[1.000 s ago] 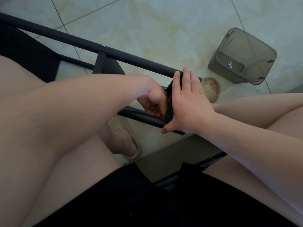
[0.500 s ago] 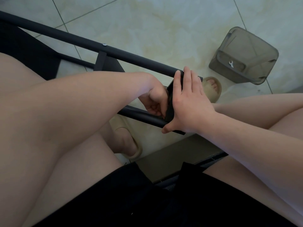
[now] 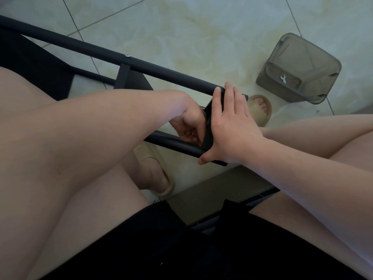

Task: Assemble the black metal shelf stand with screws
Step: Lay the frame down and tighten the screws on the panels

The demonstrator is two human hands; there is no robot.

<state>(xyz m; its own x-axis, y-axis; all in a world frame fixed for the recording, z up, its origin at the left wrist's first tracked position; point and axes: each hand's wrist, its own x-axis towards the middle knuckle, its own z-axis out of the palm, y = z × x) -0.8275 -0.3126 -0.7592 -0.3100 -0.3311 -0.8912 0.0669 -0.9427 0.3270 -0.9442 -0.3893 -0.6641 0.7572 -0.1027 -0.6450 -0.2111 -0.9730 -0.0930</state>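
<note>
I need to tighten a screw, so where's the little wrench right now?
In the head view, the small wrench lies inside the grey plastic bin at upper right, beyond the right hand.

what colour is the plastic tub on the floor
Translucent smoky grey tub, seen best in the head view, upper right.

Black shorts (image 3: 141, 249), beige slide sandals (image 3: 260, 116)

Home interior: tiled floor (image 3: 201, 33), slippers (image 3: 260, 110).
</note>
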